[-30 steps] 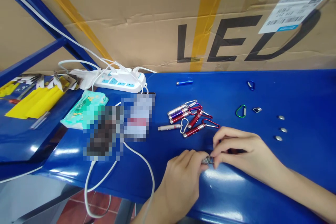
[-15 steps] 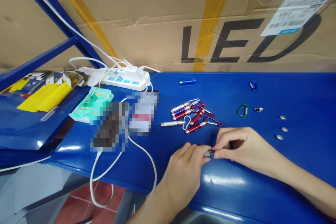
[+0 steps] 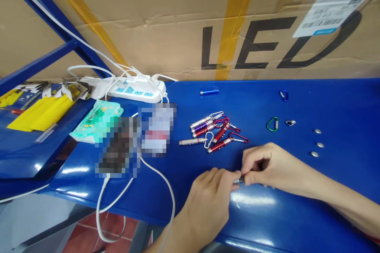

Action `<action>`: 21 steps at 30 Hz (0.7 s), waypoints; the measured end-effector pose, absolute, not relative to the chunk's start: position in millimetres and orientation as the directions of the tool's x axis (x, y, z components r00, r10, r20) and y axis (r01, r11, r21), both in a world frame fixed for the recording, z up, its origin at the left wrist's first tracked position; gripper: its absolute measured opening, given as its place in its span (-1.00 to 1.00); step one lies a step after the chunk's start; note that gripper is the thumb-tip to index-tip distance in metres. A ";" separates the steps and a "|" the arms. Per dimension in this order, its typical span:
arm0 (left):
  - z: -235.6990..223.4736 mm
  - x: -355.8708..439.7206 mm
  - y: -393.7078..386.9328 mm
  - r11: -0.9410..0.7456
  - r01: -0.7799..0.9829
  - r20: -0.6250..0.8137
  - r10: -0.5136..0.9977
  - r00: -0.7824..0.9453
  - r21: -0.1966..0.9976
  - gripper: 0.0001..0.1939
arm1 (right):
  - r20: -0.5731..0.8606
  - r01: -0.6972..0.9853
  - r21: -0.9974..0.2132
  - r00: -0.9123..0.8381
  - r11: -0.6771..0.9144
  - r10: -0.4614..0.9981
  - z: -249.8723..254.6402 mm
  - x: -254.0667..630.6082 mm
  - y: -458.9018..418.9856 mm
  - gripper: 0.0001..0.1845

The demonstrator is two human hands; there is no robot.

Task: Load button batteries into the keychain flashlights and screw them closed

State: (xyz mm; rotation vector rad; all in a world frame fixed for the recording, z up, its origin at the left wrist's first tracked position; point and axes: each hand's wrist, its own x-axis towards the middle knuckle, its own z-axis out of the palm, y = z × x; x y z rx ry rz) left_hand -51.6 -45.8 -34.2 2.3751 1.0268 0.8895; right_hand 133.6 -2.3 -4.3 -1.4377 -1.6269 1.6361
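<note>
Behind the torch cluster (image 3: 220,134), a cardboard box (image 3: 154,27) is standing, its contents hidden; well left of the cluster, a green soft pack (image 3: 96,120) is lying, its contents hidden too. On the cluster's near side, slightly right, a small metallic piece (image 3: 238,181) is sitting between both hands: the left hand (image 3: 208,201) is curling its fingers closed around it, back upward, while the right hand (image 3: 267,166) is pinching its end between thumb and bent fingers.

Small metallic piece (image 3: 238,181) mostly hidden between left hand (image 3: 210,197) and right hand (image 3: 280,170), its details too small to tell, forearms (image 3: 335,191) cut off by the frame, two phones (image 3: 118,151) blurred into pixels, shipping label (image 3: 326,6) too small to read, cardboard box (image 3: 163,19) cropped at top.
</note>
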 end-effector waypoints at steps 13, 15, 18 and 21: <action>-31.3 -48.8 -44.8 -0.679 0.547 0.427 0.734 0.528 0.490 -0.80 | -0.491 0.346 -0.863 -0.403 -0.369 0.772 -12.9 139.1 -8.4 -0.77; -31.2 -49.6 -44.9 -0.671 0.548 0.420 0.741 0.524 0.500 -0.81 | -0.484 0.340 -0.866 -0.391 -0.366 0.783 -13.5 136.9 -11.1 -0.77; -31.7 -50.5 -45.7 -0.645 0.577 0.404 0.764 0.503 0.500 -0.80 | -0.476 0.348 -0.864 -0.333 -0.363 0.814 -13.9 132.4 -14.8 -0.77; -31.9 -51.5 -48.5 -0.615 0.611 0.380 0.788 0.484 0.499 -0.79 | -0.465 0.362 -0.861 -0.278 -0.357 0.840 -14.1 128.2 -17.7 -0.78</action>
